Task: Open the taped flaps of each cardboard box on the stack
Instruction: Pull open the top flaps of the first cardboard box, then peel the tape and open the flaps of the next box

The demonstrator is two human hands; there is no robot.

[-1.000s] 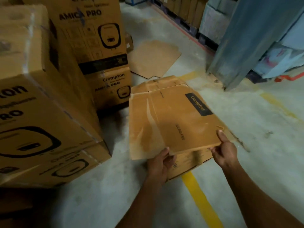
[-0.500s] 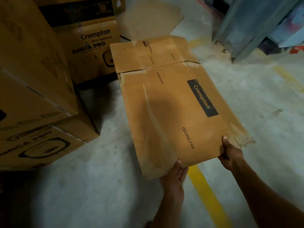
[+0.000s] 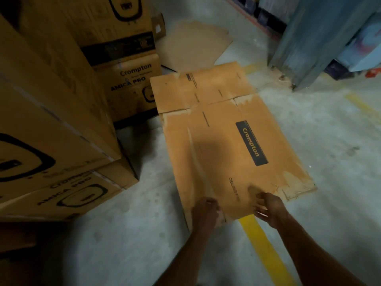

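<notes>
Cardboard box [image 3: 216, 145] flattened; left hand [image 3: 206, 211], right hand [image 3: 270, 209] on near edge.

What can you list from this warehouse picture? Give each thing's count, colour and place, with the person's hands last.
flattened carton: one, brown with a black Crompton label, centre, over the floor
printed boxes: several, brown with black print, stacked at left
cardboard sheet: one, pale brown, on the floor behind the carton
floor line: one, yellow, under the carton's near edge
left hand: one, grips the carton's near edge
right hand: one, blurred, holds the same edge
</notes>
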